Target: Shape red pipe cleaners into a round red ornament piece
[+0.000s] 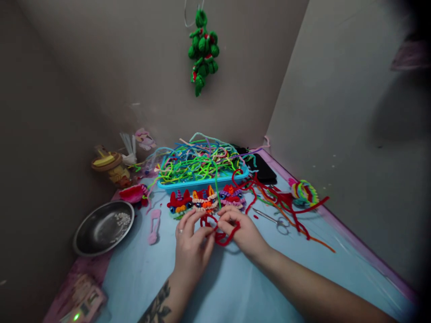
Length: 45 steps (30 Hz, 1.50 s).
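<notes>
A red pipe cleaner (226, 241), bent into loops, is held between my two hands above the blue table cover. My left hand (192, 242) pinches its left side with thumb and fingers. On the other side, my right hand (240, 231) grips the loop with curled fingers. Just beyond my fingertips sit three colourful fuzzy figures: a red one (179, 202), an orange and cream one (204, 198) and a purple and red one (232, 196). Scissors (272, 218) lie to the right of my right hand, and a pink clip-shaped piece (154, 227) lies left of my left hand.
A blue tray (202, 183) heaped with coloured pipe cleaners stands behind the figures. A metal bowl (97, 233) with small white bits is at left. Red and orange pipe cleaners (286, 202) sprawl at right near a black phone-like object (264, 168). Green crocheted-looking decoration (204, 49) hangs on the wall.
</notes>
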Motion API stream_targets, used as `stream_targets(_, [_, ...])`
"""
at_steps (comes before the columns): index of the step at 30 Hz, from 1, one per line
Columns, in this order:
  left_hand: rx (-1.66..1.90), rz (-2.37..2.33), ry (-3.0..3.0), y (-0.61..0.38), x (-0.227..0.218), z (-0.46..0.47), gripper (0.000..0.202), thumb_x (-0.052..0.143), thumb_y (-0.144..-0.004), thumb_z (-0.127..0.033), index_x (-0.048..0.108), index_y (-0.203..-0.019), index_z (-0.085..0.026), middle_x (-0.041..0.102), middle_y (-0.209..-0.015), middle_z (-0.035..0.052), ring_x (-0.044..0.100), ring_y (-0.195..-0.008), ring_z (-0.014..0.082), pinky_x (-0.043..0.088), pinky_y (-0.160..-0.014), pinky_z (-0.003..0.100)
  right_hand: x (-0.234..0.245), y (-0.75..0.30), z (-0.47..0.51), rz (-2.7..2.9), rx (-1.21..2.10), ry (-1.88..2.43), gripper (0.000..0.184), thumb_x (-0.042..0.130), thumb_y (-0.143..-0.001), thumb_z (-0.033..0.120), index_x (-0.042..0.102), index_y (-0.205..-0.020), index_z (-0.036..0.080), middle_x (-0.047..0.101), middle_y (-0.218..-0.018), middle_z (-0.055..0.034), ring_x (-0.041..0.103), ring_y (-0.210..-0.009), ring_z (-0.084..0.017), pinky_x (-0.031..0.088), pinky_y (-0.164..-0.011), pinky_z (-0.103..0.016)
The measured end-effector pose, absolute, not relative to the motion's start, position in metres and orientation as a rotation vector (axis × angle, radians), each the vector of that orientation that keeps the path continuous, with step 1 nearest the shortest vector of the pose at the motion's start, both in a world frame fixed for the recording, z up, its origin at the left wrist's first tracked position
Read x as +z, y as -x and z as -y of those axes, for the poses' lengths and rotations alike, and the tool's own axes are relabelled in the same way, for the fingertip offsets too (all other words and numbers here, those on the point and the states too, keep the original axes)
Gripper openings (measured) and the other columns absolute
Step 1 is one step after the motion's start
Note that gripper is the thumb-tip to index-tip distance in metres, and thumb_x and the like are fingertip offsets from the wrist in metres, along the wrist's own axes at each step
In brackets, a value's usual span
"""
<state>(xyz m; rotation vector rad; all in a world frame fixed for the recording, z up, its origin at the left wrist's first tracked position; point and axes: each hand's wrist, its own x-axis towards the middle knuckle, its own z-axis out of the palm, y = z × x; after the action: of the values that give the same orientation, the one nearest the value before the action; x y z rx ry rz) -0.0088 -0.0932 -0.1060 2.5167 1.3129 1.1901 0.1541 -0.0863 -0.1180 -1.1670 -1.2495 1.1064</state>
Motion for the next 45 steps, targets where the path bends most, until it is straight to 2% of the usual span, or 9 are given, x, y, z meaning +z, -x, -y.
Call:
stream_targets(8, [1.110,-1.310,-2.546,0.009,-0.106,0.094,0.011,0.059,-0.076,-0.015,0.066,-0.078,-0.024,0.058,-0.115,0.0077,0.042,-0.117,0.0294,0.036,-0.094,0.049,-0.116,-0.155,0.086,1.250,1.111,1.196,0.009,0.067,-0.068,0.021,0.064,-0.060,0.019,0.054,-0.093,-0.0033,0.052,-0.094,-0.019,0.035,-0.091,-0.031])
stream_targets(10, [1.146,-1.324,-2.400,0.009,-0.104,0.094,0.018,0.060,-0.076,-0.019,0.065,-0.093,-0.026,0.054,-0.120,0.0084,0.042,-0.118,0.0288,0.035,-0.096,0.048,-0.119,-0.156,0.083,1.158,1.137,1.164,0.010,0.069,-0.067,0.023,0.064,-0.059,0.019,0.056,-0.091,-0.0028,0.052,-0.094,-0.018,0.036,-0.090,-0.031])
stream_targets(13, [1.224,-1.382,-2.037,0.009,-0.104,0.091,0.042,0.061,-0.076,-0.027,0.052,-0.117,-0.024,0.050,-0.122,0.0117,0.045,-0.115,0.0272,0.037,-0.095,0.045,-0.122,-0.158,0.079,0.884,1.310,1.056,0.014,0.072,-0.066,0.029,0.063,-0.061,0.018,0.059,-0.079,-0.0014,0.056,-0.079,-0.016,0.042,-0.078,-0.029])
stream_targets(16, [1.237,-1.385,-1.597,0.008,-0.107,0.086,0.039,0.057,-0.079,-0.033,0.049,-0.115,-0.020,0.055,-0.108,0.0106,0.053,-0.101,0.0230,0.043,-0.085,0.038,-0.123,-0.158,0.076,0.587,1.542,0.897,0.019,0.076,-0.062,0.030,0.063,-0.067,0.017,0.063,-0.070,-0.0003,0.058,-0.067,-0.014,0.046,-0.069,-0.028])
stream_targets(21, [1.166,-1.110,-1.115,0.005,-0.108,0.083,0.049,0.063,-0.073,-0.044,0.048,-0.112,-0.019,0.060,-0.084,0.0031,0.056,-0.073,0.0150,0.044,-0.067,0.027,-0.122,-0.158,0.075,0.374,1.704,0.719,0.021,0.079,-0.056,0.020,0.066,-0.072,0.018,0.070,-0.077,-0.0009,0.063,-0.068,-0.014,0.050,-0.067,-0.025])
stream_targets(28, [1.221,-1.133,-0.865,0.004,-0.104,0.085,0.051,0.071,-0.066,-0.038,0.051,-0.111,-0.022,0.059,-0.099,0.0036,0.057,-0.076,0.0122,0.045,-0.064,0.022,-0.128,-0.159,0.072,0.170,1.762,0.738,0.021,0.073,-0.065,0.018,0.065,-0.085,0.020,0.073,-0.082,0.0011,0.066,-0.068,-0.013,0.051,-0.061,-0.024])
stream_targets(33, [1.165,-1.188,-1.004,0.005,-0.103,0.085,0.054,0.070,-0.068,-0.036,0.053,-0.115,-0.015,0.059,-0.066,-0.0023,0.046,-0.053,0.0070,0.038,-0.050,0.018,-0.138,-0.161,0.071,0.252,1.724,0.800,0.015,0.070,-0.070,0.024,0.063,-0.084,0.020,0.072,-0.080,-0.0006,0.066,-0.072,-0.017,0.050,-0.062,-0.029])
stream_targets(37, [1.106,-1.149,-1.090,0.001,-0.099,0.089,0.066,0.069,-0.069,-0.038,0.049,-0.126,-0.012,0.060,-0.065,-0.0011,0.047,-0.053,0.0080,0.039,-0.051,0.019,-0.137,-0.158,0.073,0.240,1.726,0.806,0.019,0.072,-0.067,0.023,0.063,-0.083,0.019,0.072,-0.081,-0.0018,0.065,-0.070,-0.017,0.048,-0.059,-0.027])
stream_targets(45, [1.006,-1.125,-1.125,0.008,-0.102,0.090,0.058,0.059,-0.078,-0.039,0.050,-0.129,-0.012,0.052,-0.050,-0.0027,0.039,-0.047,0.0078,0.028,-0.047,0.019,-0.127,-0.152,0.079,0.361,1.695,0.925,0.025,0.071,-0.061,0.021,0.062,-0.084,0.018,0.066,-0.073,0.0002,0.054,-0.057,-0.010,0.036,-0.049,-0.020])
